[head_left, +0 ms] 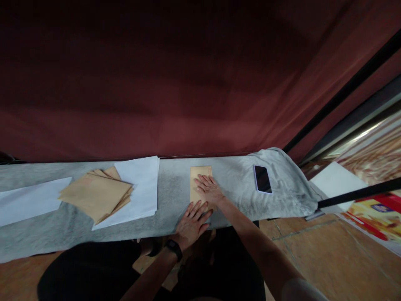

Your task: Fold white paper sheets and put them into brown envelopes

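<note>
A brown paper envelope (194, 175) lies on the grey cloth of the narrow table (173, 184), its long side pointing away from me. My right hand (209, 190) rests flat on its upper middle, fingers stretched out. My left hand (191, 223), with a dark band on the wrist, lies flat with spread fingers over the envelope's near left corner and the cloth beside it. Both palms hide much of the envelope. To the left, a loose pile of brown envelopes (95, 193) sits partly on top of a stack of white paper (142, 184).
A phone (262, 179) with a pale purple edge lies at the right. More white paper (31, 200) is at the far left. A dark red curtain (188, 104) hangs behind the table. Dark bars (360, 194) and a red and yellow box (380, 217) stand at the right.
</note>
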### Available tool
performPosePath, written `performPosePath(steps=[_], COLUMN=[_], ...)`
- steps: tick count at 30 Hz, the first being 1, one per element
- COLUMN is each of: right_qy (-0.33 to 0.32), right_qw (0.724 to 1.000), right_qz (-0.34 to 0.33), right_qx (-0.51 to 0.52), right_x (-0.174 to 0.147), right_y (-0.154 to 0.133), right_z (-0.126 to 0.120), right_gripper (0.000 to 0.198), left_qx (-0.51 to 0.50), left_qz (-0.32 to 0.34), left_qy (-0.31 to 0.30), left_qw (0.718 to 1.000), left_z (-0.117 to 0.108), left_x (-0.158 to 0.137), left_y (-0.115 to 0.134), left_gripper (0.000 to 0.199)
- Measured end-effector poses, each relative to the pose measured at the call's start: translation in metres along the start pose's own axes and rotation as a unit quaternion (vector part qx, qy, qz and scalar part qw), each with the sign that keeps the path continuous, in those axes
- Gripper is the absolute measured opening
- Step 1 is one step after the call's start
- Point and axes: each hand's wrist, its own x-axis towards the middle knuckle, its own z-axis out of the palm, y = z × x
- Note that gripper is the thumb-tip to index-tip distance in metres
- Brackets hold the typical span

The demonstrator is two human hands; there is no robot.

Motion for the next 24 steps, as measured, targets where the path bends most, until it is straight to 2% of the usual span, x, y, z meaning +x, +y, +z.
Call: performPosePath(steps=[5, 8, 15, 19, 24], right_qy=[0.034, 0.031, 0.037, 0.067, 0.068], right_qw=[0.995, 0.997, 0.999, 0.996, 0.994], right_qz=[0.081, 0.068, -0.009, -0.006, 0.001], right_qx=[-0.038, -0.036, 0.024, 0.058, 0.087], right_x=[0.022, 0.013, -0.046, -0.086, -0.128], right_y=[-0.006, -0.007, -0.010, -0.019, -0.025], right_z=[0.004, 0.004, 0.007, 0.008, 0.005], right_gripper=[0.052, 0.051, 0.048, 0.051, 0.056], left_qx=[0.008, 0.009, -0.008, -0.018, -0.028], left_qz=[0.005, 0.000, -0.006, -0.015, 0.006], left_qy=[0.005, 0.005, 0.002, -0.006, 0.010], left_qw=[1.000, 1.000, 1.000, 1.000, 1.000], left_z=[-0.003, -0.006, -0.007, -0.007, -0.010], left_x=[0.002, 0.002, 0.002, 0.003, 0.001], left_y=[0.000, 0.001, 0.002, 0.003, 0.002], left_gripper=[0.051, 0.051, 0.045, 0.040, 0.045])
